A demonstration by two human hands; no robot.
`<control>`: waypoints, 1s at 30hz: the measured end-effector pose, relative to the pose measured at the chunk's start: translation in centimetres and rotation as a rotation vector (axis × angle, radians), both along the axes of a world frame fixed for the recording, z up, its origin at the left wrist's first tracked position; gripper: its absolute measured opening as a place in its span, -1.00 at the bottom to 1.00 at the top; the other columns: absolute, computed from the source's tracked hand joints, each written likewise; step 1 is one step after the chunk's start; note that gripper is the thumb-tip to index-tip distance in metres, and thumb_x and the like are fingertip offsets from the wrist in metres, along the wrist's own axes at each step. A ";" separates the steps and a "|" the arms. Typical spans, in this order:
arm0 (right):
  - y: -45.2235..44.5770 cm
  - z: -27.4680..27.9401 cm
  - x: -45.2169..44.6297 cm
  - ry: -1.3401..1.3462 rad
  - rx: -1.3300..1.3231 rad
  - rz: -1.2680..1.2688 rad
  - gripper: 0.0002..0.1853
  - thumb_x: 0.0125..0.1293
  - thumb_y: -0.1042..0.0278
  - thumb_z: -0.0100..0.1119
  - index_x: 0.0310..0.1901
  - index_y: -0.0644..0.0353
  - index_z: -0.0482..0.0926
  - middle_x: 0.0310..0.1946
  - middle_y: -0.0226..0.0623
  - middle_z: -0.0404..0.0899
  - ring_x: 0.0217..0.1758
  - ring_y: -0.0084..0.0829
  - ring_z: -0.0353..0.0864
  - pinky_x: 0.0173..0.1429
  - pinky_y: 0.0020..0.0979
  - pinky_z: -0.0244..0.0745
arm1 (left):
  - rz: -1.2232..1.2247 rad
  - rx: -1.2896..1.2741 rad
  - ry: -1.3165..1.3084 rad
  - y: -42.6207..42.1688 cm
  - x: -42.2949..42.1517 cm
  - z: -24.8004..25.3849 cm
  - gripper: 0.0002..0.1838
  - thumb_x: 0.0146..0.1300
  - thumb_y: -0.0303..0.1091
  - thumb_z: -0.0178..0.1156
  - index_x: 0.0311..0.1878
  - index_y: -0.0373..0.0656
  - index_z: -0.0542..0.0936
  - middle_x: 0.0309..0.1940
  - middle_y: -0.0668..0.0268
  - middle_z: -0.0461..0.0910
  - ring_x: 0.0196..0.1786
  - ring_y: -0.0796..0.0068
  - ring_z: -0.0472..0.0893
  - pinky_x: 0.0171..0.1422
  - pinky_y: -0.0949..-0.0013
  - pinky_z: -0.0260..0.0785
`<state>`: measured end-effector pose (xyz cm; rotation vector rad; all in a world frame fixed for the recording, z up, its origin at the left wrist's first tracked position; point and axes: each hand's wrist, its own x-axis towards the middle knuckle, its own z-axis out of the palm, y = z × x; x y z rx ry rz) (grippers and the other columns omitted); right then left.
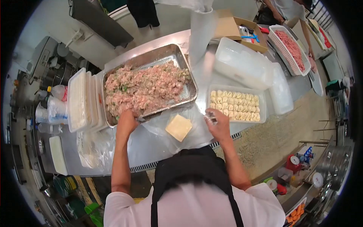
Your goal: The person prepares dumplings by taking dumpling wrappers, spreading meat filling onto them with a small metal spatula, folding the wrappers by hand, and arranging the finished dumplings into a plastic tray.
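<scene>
In a kitchen workroom, a steel bench (151, 145) spans the view, with a co-worker (291, 7) at its far right end. The left hand (127, 120) is at the near rim of a deep metal tray (189, 94), against the meat mixture (145, 89); its fingers are bent, but whether they pinch anything is hidden. The right hand (218, 123) is half curled beside the near left corner of a plastic container (263, 113); a grip is too small to tell. The mixture is pink, lumpy and flecked green, heaped mostly left in the tray. Pale folded dumplings (235, 106) fill the container in rows. Square yellow wrappers (179, 127) lie stacked near the bench's near edge, between the hands. Both forearms reach forward, apart.
</scene>
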<state>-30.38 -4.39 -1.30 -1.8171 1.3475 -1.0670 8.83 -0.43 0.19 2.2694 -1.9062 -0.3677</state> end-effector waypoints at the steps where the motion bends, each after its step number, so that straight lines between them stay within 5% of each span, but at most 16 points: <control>1: 0.3 0.2 0.3 -0.030 0.027 0.017 -0.74 0.20 0.49 0.35 -0.06 0.28 0.65 -0.14 -0.05 0.71 -0.16 -0.18 0.74 -0.08 -0.30 0.62 | -0.040 0.030 -0.030 -0.2 -0.5 1.8 -0.83 -0.10 -0.57 0.24 -0.37 -0.28 0.70 -0.40 -0.14 0.63 -0.20 -0.18 0.63 -0.08 -0.06 0.46; 4: 0.8 -0.2 0.2 -0.044 0.034 0.045 -0.74 0.20 0.47 0.34 -0.07 0.30 0.64 -0.16 -0.04 0.70 -0.15 -0.12 0.74 -0.06 -0.28 0.61 | -0.108 -0.266 -0.026 -3.1 -3.7 8.7 -0.83 -0.01 -0.52 0.24 -0.30 -0.29 0.70 -0.37 -0.11 0.61 -0.18 -0.14 0.60 -0.05 -0.01 0.45; 6: 1.0 -0.7 0.0 -0.024 0.019 0.057 -0.75 0.21 0.47 0.34 -0.08 0.30 0.64 -0.17 -0.03 0.70 -0.14 -0.09 0.73 -0.04 -0.27 0.60 | -0.228 -0.387 -0.029 -6.9 -5.6 12.6 -0.79 0.16 -0.42 0.32 -0.13 -0.21 0.73 -0.44 0.08 0.54 -0.31 0.06 0.59 -0.18 0.13 0.42; 10: 1.4 -0.1 -0.5 -0.051 -0.044 0.074 -0.77 0.22 0.47 0.33 -0.09 0.30 0.63 -0.18 -0.03 0.70 -0.14 -0.08 0.73 -0.04 -0.26 0.61 | -0.465 -0.693 0.145 -16.2 -11.9 20.6 -0.85 0.11 -0.50 0.20 -0.26 -0.31 0.67 -0.36 -0.02 0.60 -0.22 -0.06 0.60 -0.09 0.05 0.42; 14: 1.7 1.2 -1.0 -0.081 -0.025 0.085 -0.77 0.21 0.51 0.34 -0.09 0.29 0.63 -0.20 -0.03 0.70 -0.15 -0.08 0.74 -0.04 -0.29 0.61 | -0.653 -1.121 0.033 -28.8 -17.3 25.3 -0.79 0.06 -0.52 0.30 -0.19 -0.22 0.73 -0.34 0.05 0.69 -0.30 0.18 0.71 -0.17 0.22 0.50; 16: 1.8 1.5 -1.3 -0.077 -0.043 0.084 -0.78 0.20 0.53 0.34 -0.10 0.29 0.64 -0.20 -0.04 0.70 -0.15 -0.09 0.74 -0.04 -0.30 0.61 | -0.588 -0.797 -0.224 -38.2 -18.3 26.5 -0.66 0.04 -0.41 0.19 -0.05 -0.12 0.65 -0.06 -0.06 0.66 0.15 -0.09 0.58 0.20 -0.24 0.41; 18: 2.0 1.5 -1.8 -0.104 -0.007 0.055 -0.77 0.21 0.53 0.33 -0.09 0.29 0.64 -0.18 -0.04 0.71 -0.14 -0.10 0.74 -0.05 -0.31 0.61 | -0.732 -1.046 -0.138 -44.2 -20.2 26.8 -0.78 0.05 -0.41 0.19 -0.21 -0.17 0.68 -0.30 0.00 0.70 -0.15 -0.13 0.68 0.05 -0.28 0.45; 22: 2.2 1.7 -3.2 -0.134 -0.023 -0.029 -0.79 0.20 0.53 0.34 -0.12 0.32 0.66 -0.23 -0.05 0.71 -0.18 -0.14 0.75 -0.07 -0.32 0.60 | -0.450 -1.053 -0.140 -46.6 -23.2 24.9 -0.78 0.06 -0.43 0.17 -0.20 -0.19 0.67 -0.30 0.00 0.71 -0.15 -0.13 0.69 0.03 -0.27 0.46; 24: 2.4 1.5 -4.1 -0.136 -0.013 -0.061 -0.80 0.20 0.53 0.34 -0.13 0.32 0.66 -0.24 -0.05 0.71 -0.20 -0.15 0.75 -0.09 -0.32 0.60 | -0.393 -0.754 -0.229 -47.7 -23.9 25.1 -0.74 0.06 -0.45 0.15 -0.15 -0.19 0.66 -0.23 -0.01 0.72 -0.09 -0.11 0.70 0.02 -0.27 0.46; 30: 2.7 1.5 -5.9 -0.078 0.031 -0.129 -0.80 0.20 0.50 0.36 -0.14 0.32 0.66 -0.26 -0.06 0.71 -0.26 -0.20 0.73 -0.13 -0.35 0.59 | -0.545 -1.045 -0.103 -46.3 -26.4 28.6 -0.85 -0.03 -0.44 0.19 -0.40 -0.22 0.72 -0.36 -0.08 0.68 -0.21 -0.13 0.69 -0.09 -0.07 0.52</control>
